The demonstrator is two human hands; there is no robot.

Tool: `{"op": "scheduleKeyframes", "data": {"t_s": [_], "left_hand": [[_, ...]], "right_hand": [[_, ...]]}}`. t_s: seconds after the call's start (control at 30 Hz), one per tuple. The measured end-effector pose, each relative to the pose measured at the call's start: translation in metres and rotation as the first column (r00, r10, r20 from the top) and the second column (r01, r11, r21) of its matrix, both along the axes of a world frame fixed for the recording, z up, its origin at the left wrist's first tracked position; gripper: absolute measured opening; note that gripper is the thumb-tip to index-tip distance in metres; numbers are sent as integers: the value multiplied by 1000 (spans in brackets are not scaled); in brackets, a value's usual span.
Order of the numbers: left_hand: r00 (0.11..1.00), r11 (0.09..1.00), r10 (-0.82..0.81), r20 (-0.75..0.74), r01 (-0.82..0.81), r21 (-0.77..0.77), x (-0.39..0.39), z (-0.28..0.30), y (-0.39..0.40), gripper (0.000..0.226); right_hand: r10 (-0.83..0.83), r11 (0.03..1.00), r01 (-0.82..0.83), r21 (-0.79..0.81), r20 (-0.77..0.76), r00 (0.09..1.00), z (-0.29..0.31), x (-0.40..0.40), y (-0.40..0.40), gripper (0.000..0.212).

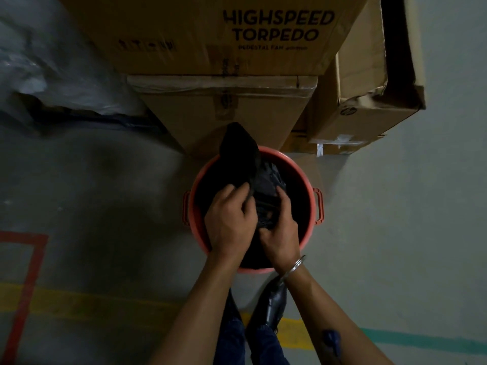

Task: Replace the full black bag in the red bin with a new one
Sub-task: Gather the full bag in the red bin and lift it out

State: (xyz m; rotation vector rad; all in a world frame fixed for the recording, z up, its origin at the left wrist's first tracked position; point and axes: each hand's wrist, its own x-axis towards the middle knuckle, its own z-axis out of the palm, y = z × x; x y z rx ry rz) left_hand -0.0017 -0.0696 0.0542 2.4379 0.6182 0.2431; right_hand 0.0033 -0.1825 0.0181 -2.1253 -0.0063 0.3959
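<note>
The red bin stands on the grey floor right below me, with a handle on each side. A black bag fills its inside, and a bunched part of it rises above the far rim. My left hand is closed on the black plastic over the bin's middle. Right beside it, my right hand, with a metal bangle at the wrist, grips crumpled folds of the same bag. What lies under the bag is hidden.
Stacked cardboard boxes stand just behind the bin, and another box sits at the right. A clear plastic sheet lies at the left. Red, yellow and green lines mark the floor. My black shoe is near the bin's front edge.
</note>
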Motion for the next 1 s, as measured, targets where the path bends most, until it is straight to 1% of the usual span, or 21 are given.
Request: {"op": "scheduleKeyframes", "data": {"t_s": [0.07, 0.13, 0.17, 0.2, 0.23, 0.27, 0.3, 0.33, 0.37, 0.43, 0.5, 0.57, 0.6, 0.63, 0.7, 0.73, 0.77, 0.8, 0.87, 0.93, 1.0], "left_hand": [[992, 995, -94, 84, 97, -25, -11, -3, -8, 30], [974, 976, -141, 178, 167, -141, -18, -1, -13, 25], [969, 952, -119, 217, 174, -251, -20, 0, -13, 22], [971, 910, -52, 232, 142, -389, -20, 2, -12, 22], [975, 862, 72, 210, 45, -505, -17, 3, -9, 25], [965, 820, 217, 148, -98, -564, -12, 2, -4, 28], [936, 793, 346, 69, -252, -555, -6, 0, 2, 30], [906, 784, 423, -17, -376, -494, 2, -2, 8, 32], [886, 782, 450, -114, -452, -428, 10, -4, 13, 37], [875, 799, 384, -295, -475, -368, 27, -9, 20, 59], [880, 811, 256, -400, -421, -406, 43, -19, 23, 80], [843, 755, 236, -484, -472, -455, 56, -35, 25, 95], [809, 709, 262, -526, -531, -463, 60, -41, 26, 96], [779, 669, 302, -550, -584, -460, 61, -44, 27, 88], [781, 633, 398, -480, -613, -473, 62, -51, 30, 50], [803, 646, 445, -396, -595, -479, 60, -50, 31, 32], [819, 652, 483, -311, -573, -496, 57, -46, 30, 24], [828, 649, 506, -240, -549, -526, 54, -43, 30, 23], [846, 612, 503, -175, -492, -619, 46, -31, 26, 25], [854, 569, 500, -143, -449, -688, 39, -21, 21, 27], [839, 500, 530, -126, -428, -752, 33, -6, 15, 22]], "right_hand": [[42, 995, -45, 87, 43, 998, 5, 7, 1, 78], [67, 980, -77, 184, 59, 996, 8, 12, 3, 58], [63, 977, -78, 196, 81, 995, 7, 14, 3, 45], [57, 982, -79, 173, 129, 990, 5, 15, 3, 32], [55, 986, -81, 143, 175, 983, 3, 15, 2, 23], [56, 990, -81, 118, 201, 978, 0, 14, 2, 21], [64, 991, -86, 100, 206, 976, -2, 12, 2, 22], [84, 991, -102, 84, 202, 976, -3, 11, 1, 24], [109, 990, -125, 72, 198, 974, -4, 10, 1, 25], [181, 982, -189, 27, 198, 963, -6, 8, 0, 25], [251, 968, -252, -22, 206, 946, -6, 7, 0, 23], [314, 950, -306, -69, 213, 925, -4, 5, 0, 23], [341, 940, -331, -85, 217, 915, -2, 5, -1, 23], [362, 932, -349, -96, 218, 907, -1, 5, -1, 23], [368, 930, -353, -105, 229, 901, 1, 4, -4, 25], [342, 939, -326, -106, 241, 908, 1, 3, -5, 27], [285, 958, -268, -101, 248, 926, 2, 2, -6, 33], [189, 981, -174, -83, 227, 955, 4, 2, -5, 41], [-64, 997, 68, -25, 126, 990, 8, 4, -3, 50], [-237, 971, 237, 0, 31, 971, 12, 11, 0, 47], [-272, 962, 271, -33, -31, 962, 9, 18, 1, 34]]}}
